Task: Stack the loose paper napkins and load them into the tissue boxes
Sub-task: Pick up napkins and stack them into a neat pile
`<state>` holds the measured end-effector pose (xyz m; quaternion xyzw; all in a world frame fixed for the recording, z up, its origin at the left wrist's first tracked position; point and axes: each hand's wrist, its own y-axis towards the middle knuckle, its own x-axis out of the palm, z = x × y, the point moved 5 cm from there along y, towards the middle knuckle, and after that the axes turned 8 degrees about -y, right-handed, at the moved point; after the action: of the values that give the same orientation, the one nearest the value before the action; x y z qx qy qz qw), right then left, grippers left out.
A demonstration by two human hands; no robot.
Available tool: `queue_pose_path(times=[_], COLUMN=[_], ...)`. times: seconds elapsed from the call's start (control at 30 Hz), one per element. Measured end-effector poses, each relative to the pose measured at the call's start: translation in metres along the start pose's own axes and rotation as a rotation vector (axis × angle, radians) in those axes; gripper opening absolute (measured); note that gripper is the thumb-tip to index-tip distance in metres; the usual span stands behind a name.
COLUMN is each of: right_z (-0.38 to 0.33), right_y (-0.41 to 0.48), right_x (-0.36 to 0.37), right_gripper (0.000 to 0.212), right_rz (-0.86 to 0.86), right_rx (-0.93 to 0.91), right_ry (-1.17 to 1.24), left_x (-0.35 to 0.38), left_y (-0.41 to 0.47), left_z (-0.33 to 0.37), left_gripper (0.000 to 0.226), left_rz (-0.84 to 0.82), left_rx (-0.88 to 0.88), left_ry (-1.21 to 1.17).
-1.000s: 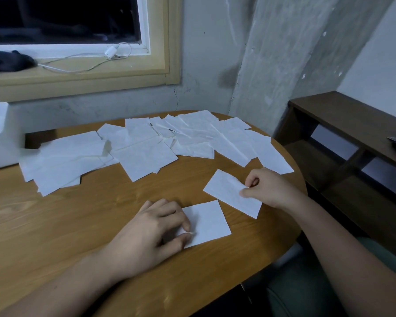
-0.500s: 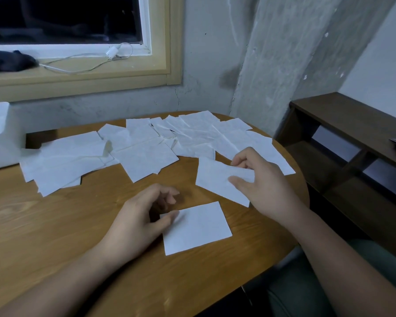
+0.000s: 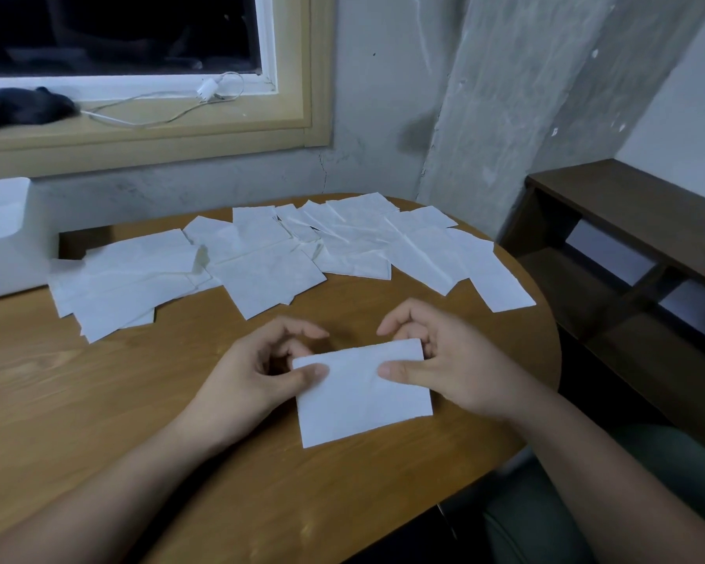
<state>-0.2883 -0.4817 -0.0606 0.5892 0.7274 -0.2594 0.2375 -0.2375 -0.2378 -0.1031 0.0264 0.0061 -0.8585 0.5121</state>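
A small stack of folded white napkins (image 3: 363, 396) lies near the front edge of the round wooden table (image 3: 98, 400). My left hand (image 3: 253, 372) pinches its upper left corner with the thumb on top. At the upper right edge, my right hand (image 3: 436, 360) pinches the stack, thumb on top and fingers curled behind. Several loose white napkins (image 3: 261, 270) lie spread across the far half of the table. A white tissue box (image 3: 5, 234) stands at the far left edge.
A dark wooden shelf unit (image 3: 635, 254) stands to the right of the table. A concrete wall and pillar (image 3: 505, 95) rise behind it. The window sill (image 3: 139, 128) carries a white cable and a dark object.
My right hand carried a napkin from the right and set it on the one near the front edge. My left hand lifted off that napkin and now pinches the stack's corner.
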Motion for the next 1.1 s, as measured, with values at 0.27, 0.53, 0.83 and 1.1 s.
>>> queue_pose_path(times=[0.27, 0.53, 0.83, 1.1], right_z=[0.040, 0.053, 0.057, 0.058], right_y=[-0.004, -0.004, -0.004, -0.005], right_x=[0.012, 0.024, 0.025, 0.027], right_gripper=[0.034, 0.033, 0.032, 0.037], right_rz=[0.118, 0.297, 0.296, 0.350], right_rx=[0.188, 0.210, 0.201, 0.206], right_ry=[0.162, 0.143, 0.083, 0.000], left_x=[-0.003, -0.008, -0.012, -0.011], left_y=[0.004, 0.003, 0.006, 0.007], left_z=[-0.007, -0.011, -0.011, -0.017], left_gripper=[0.025, 0.026, 0.026, 0.034], left_rz=[0.019, 0.083, 0.075, 0.048], left_rx=[-0.049, 0.016, 0.028, 0.060], left_ry=[0.142, 0.384, 0.448, 0.608])
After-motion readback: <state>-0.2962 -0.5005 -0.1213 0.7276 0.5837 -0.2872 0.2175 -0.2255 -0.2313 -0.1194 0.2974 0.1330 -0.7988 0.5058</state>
